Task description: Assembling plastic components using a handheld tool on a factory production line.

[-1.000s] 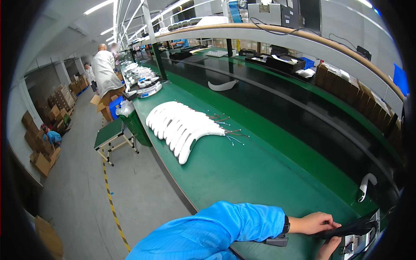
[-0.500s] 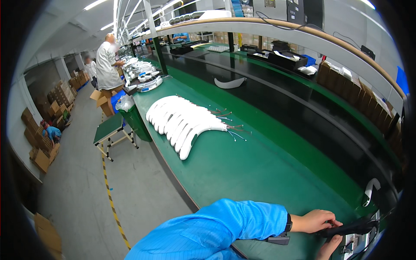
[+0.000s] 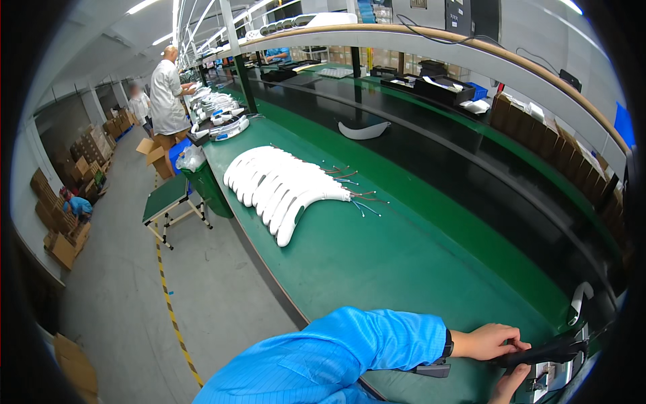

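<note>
My left hand (image 3: 493,341), in a blue sleeve with a black wristband, reaches to the lower right with its fingers curled onto a long black part (image 3: 548,352). My right hand (image 3: 509,384) shows only in part at the lower edge, its thumb up against the underside of that part; its other fingers are hidden. The black part lies over a metal fixture (image 3: 544,378). A dark flat device (image 3: 434,369) sits below my left wrist. Several white curved shells (image 3: 279,188) with red and blue wires lie in an overlapping row on the green bench (image 3: 404,262).
A black conveyor belt (image 3: 464,158) runs beyond the bench, carrying a white curved piece (image 3: 364,132). Another white piece (image 3: 579,303) is near the fixture. A shelf rail (image 3: 431,37) crosses above. Left are a green stool (image 3: 165,198), a bin (image 3: 210,192) and a person in white (image 3: 167,94).
The white piece on the belt has slid slightly right. My hands keep their hold on the black part, with the right one a little more in view. The view has shifted slightly.
</note>
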### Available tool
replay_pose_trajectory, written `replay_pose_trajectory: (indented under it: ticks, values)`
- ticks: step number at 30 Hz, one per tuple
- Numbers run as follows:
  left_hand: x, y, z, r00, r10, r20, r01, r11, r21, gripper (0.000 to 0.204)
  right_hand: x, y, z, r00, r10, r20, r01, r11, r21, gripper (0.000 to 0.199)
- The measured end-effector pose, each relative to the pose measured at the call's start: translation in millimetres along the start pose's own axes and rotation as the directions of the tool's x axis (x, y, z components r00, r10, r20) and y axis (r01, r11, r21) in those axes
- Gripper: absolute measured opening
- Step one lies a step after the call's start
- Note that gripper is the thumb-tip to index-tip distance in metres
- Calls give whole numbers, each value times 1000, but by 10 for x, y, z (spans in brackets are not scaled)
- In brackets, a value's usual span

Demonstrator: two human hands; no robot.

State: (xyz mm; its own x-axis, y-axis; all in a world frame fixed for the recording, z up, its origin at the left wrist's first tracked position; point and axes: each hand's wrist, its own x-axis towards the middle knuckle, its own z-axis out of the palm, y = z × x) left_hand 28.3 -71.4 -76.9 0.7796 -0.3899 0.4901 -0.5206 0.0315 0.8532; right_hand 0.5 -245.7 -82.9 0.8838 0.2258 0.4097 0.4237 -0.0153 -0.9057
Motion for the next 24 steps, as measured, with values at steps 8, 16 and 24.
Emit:
replay_pose_trajectory:
  ticks: [8,16,24]
  values:
    - [14,-186,29,998,62,-25,-59,993,98,15,27,70,-20,1000,13,-3,-13,998,60,78]
    - [141,210,-981,987,-131,-94,157,915,373,34,-16,285,-108,981,-35,-191,55,993,100,69]
    - [705,-863,-3983,872,-99,-479,483,13,876,50,106,379,48,946,-17,-324,65,988,138,73]
